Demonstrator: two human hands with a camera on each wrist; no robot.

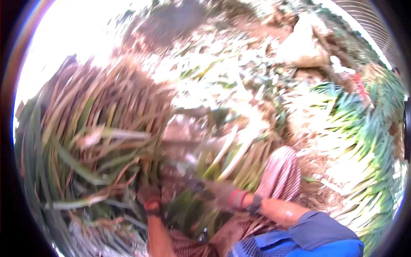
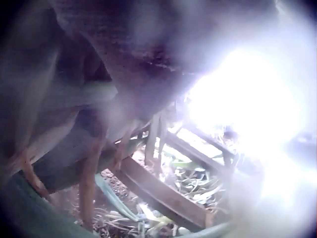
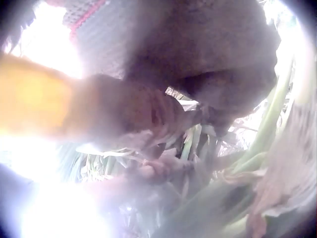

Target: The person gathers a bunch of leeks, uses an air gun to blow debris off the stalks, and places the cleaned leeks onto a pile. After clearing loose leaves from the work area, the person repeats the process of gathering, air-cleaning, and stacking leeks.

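Both hands wear dark work gloves and reach down close together in front of the lap. My left hand point(image 1: 149, 195) grips long leaves at the near edge of a big heap of leeks point(image 1: 115, 94). In the left wrist view its glove point(image 2: 173, 44) covers the top, and green and dry brown leaves point(image 2: 158, 191) run out below it. To the right of it, my right hand point(image 1: 222, 193) is blurred. In the right wrist view its thumb and fingers point(image 3: 233, 89) curl together round leek stalks point(image 3: 190, 141). Glare hides part of both wrist views.
At the right lies a long row of green leeks point(image 1: 351, 141). A pale sack point(image 1: 305, 47) sits at the back, with leaf scraps point(image 1: 222, 55) strewn over the ground before it. A knee in striped cloth point(image 1: 280, 171) rises beside the right forearm.
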